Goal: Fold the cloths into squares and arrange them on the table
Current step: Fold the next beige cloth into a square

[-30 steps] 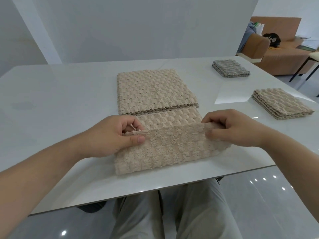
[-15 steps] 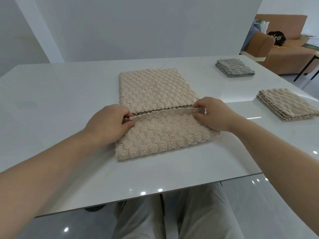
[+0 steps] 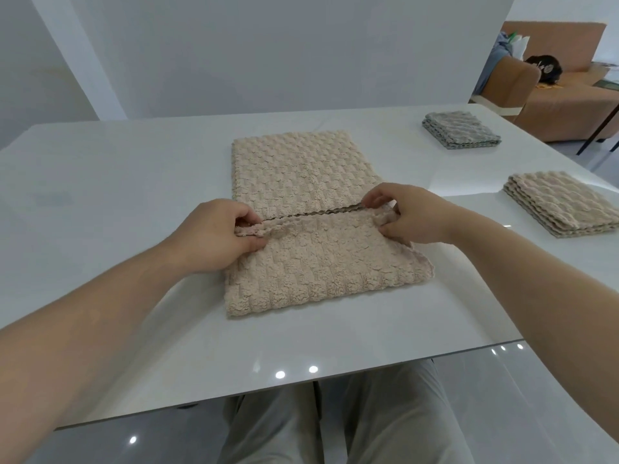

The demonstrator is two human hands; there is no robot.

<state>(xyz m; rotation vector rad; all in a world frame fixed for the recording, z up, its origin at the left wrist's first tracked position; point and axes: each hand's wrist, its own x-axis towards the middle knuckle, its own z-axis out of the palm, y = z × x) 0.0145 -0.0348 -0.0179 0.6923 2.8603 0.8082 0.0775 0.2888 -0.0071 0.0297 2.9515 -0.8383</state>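
At frame centre, the left hand (image 3: pixel 214 236) and right hand (image 3: pixel 407 214) each pinch an end of the beige cloth's (image 3: pixel 311 262) folded-over edge on the counter (image 3: pixel 117 195).

Plain grey wall (image 3: pixel 268 51), glossy pale floor (image 3: pixel 522 413), tan sofa (image 3: pixel 569 105) far right, white table (image 3: pixel 134 195)

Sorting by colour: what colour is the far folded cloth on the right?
Grey, with a bumpy waffle-like texture; seen in the head view.

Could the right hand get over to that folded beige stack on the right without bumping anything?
Probably yes. The right hand is pinching the beige cloth and would have to let go first; only bare table lies between it and the folded beige stack.
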